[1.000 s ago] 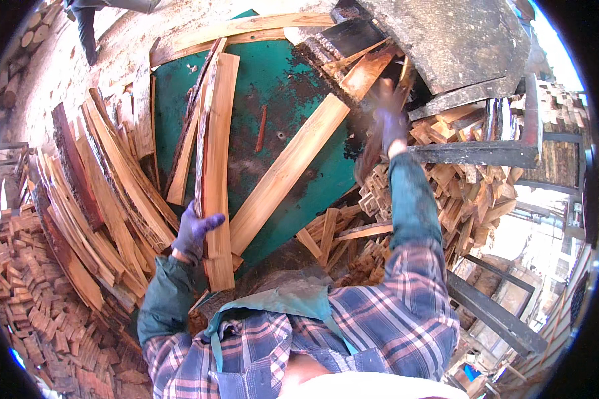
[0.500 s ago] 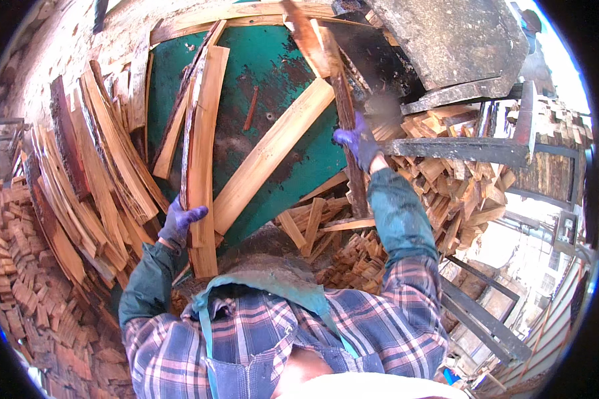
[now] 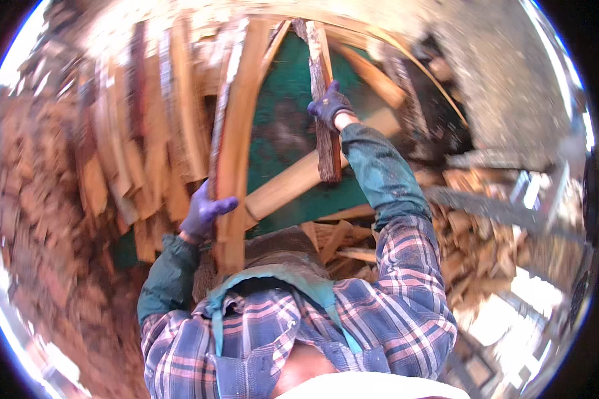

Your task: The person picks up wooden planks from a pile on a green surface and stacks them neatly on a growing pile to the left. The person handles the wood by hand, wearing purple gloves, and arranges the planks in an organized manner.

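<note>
Head view: two gloved hands, two pieces of timber over a green table

Head camera, looking down at a person in a plaid shirt (image 3: 379, 312) and green apron; the right hand (image 3: 329, 106), in a purple glove, is closed around a dark, bark-edged slab (image 3: 325, 126) and holds it raised and nearly upright above the green table (image 3: 279, 113), its lower end hanging free over a pale plank (image 3: 299, 179) that lies slantwise on the table; the right arm is stretched forward and up, elbow slightly bent, sleeve dusty. The left hand (image 3: 203, 211), also gloved, is wrapped around the edge of a long pale board (image 3: 236, 153) that stands on edge at the table's left side, fingers curled over it, thumb out to the right; the left arm is bent and kept low, close to the body. Loose offcuts (image 3: 146, 133) lean in a heap at the left, more lie at the right (image 3: 486, 246). Risks, as judged: the slab is gripped near its upper half, so its free end could swing and strike the plank or slip from the glove; the board, held one-handed on edge, could tip toward the heap; rough bark could snag the glove. The picture is blurred, so finer detail cannot be told.
</note>
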### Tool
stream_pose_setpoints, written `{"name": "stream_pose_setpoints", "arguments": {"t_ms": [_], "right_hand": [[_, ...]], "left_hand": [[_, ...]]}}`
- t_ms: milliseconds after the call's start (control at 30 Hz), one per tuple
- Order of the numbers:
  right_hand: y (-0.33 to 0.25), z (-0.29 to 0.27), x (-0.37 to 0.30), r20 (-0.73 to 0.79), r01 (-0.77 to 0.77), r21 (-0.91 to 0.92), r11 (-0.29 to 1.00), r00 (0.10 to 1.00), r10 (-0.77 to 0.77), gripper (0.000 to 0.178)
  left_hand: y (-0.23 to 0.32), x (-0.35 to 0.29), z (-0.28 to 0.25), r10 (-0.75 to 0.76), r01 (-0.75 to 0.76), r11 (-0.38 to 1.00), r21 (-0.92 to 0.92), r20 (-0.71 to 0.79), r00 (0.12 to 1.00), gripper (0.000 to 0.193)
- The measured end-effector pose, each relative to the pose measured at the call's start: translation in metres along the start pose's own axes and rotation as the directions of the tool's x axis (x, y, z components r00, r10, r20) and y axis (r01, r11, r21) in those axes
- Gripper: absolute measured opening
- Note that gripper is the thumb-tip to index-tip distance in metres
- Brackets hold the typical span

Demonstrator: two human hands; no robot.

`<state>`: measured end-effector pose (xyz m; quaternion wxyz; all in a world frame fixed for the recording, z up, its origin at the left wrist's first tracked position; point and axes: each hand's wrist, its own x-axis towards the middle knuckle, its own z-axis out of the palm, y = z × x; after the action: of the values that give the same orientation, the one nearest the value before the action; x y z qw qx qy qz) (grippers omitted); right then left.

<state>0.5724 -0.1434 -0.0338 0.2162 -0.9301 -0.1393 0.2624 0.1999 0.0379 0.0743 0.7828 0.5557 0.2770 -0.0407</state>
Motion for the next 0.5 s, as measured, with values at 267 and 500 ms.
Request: {"name": "stream_pose_setpoints", "arguments": {"t_ms": [267,500], "right_hand": [[-0.164,0.067,-0.034,-0.021,0.321,0.552,0.77,0.928,-0.372,0.096],[-0.141,0.126,-0.16,0.229,-0.187,0.971,0.148,0.905,-0.358,0.051]], "left_hand": [[0.044,-0.006,-0.01,0.205,-0.036,0.886,0.462,-0.32,0.925,0.057],[-0.012,0.001,0.021,0.307,-0.307,0.951,-0.033,0.017,0.951,0.086]]}}
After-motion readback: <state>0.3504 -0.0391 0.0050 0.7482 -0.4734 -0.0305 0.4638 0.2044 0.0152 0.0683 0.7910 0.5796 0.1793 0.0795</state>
